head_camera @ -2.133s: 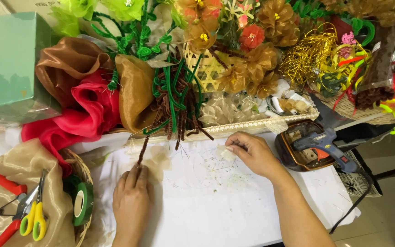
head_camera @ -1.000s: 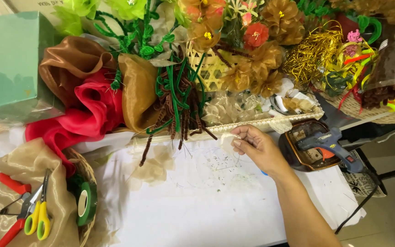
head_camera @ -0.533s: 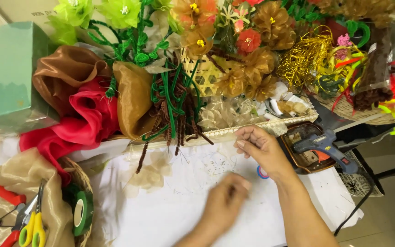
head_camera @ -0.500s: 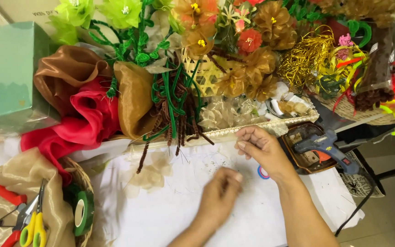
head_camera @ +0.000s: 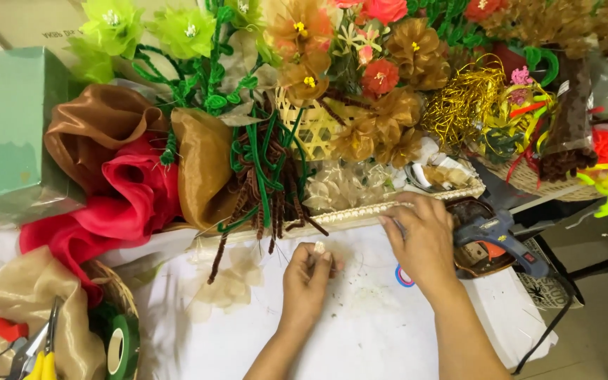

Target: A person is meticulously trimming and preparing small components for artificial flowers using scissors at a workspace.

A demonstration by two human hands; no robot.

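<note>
Left hand [head_camera: 307, 274] now further up the white paper-covered table [head_camera: 360, 338], fingertips pinched; right hand [head_camera: 422, 239] shifted right, toward blue glue gun [head_camera: 495, 236].

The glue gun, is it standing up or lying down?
Lying down. The blue glue gun rests on its side in a brown tray, beside the right hand.

Left hand [head_camera: 306, 276] fingers pinched together; right hand [head_camera: 422, 243] curled, palm down

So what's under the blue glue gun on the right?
The glue gun rests in a dark brown tray with residue inside. The right hand covers the tray's left edge; beneath the tray is hidden.
</note>
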